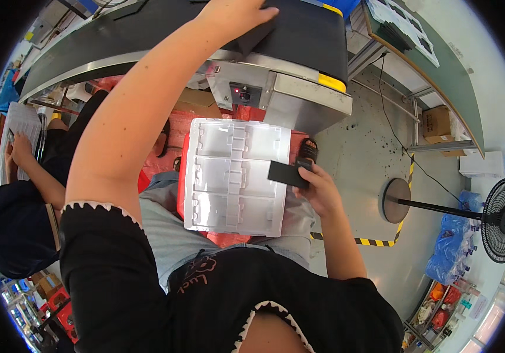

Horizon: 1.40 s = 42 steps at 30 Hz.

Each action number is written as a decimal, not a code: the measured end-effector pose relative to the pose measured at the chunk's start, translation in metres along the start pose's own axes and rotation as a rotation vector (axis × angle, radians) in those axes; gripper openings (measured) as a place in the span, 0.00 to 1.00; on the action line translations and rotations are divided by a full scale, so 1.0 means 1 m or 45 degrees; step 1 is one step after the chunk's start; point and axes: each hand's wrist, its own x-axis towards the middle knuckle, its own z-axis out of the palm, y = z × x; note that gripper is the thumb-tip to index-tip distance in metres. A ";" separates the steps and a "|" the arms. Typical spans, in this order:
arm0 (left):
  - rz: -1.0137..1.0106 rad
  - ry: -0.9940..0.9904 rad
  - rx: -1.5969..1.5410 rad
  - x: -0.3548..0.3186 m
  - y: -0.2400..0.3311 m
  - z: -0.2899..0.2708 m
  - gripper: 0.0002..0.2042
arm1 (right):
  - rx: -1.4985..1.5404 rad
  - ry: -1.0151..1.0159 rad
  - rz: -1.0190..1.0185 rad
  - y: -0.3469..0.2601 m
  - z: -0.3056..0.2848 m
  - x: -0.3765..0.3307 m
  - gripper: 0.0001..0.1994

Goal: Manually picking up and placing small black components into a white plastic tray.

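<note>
My right hand (322, 191) is closed on a flat black rectangular piece (285, 174), with a second dark edge showing by the fingertips. The piece overhangs the right side of a clear white plastic tray (235, 176) across my lap. Several shallow compartments divide the tray, and I see nothing in them. At the top, my left hand (237, 16) reaches over a black conveyor belt (305, 38). Its thumb points right, while the other fingers are mostly cut off by the picture's edge. A dark flat piece (257, 38) lies just below that hand, at the belt's near edge.
A metal control box with a knob (245, 94) hangs under the belt. To the right stand a green-topped table (440, 76), a pedestal fan (502, 220) and wrapped blue bottles (449, 250). Another person's hand (22, 150) works at the left over a pale tray.
</note>
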 end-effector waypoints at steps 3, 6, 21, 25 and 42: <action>-0.189 0.146 -0.244 -0.018 -0.010 -0.004 0.17 | -0.127 -0.090 0.022 0.017 0.002 0.032 0.12; -0.013 0.438 -1.134 -0.051 -0.002 -0.029 0.18 | -0.276 -0.138 -0.025 0.017 0.009 0.047 0.12; -1.324 -0.135 -1.150 -0.282 -0.026 0.122 0.09 | -1.568 -0.130 -0.798 0.043 0.017 0.144 0.14; -0.960 -0.100 -0.701 -0.287 -0.042 0.165 0.12 | -1.596 0.080 -1.107 0.043 0.023 0.151 0.13; -0.313 -0.089 -0.078 0.010 -0.071 0.032 0.32 | -0.421 0.023 -0.801 -0.266 0.049 0.207 0.25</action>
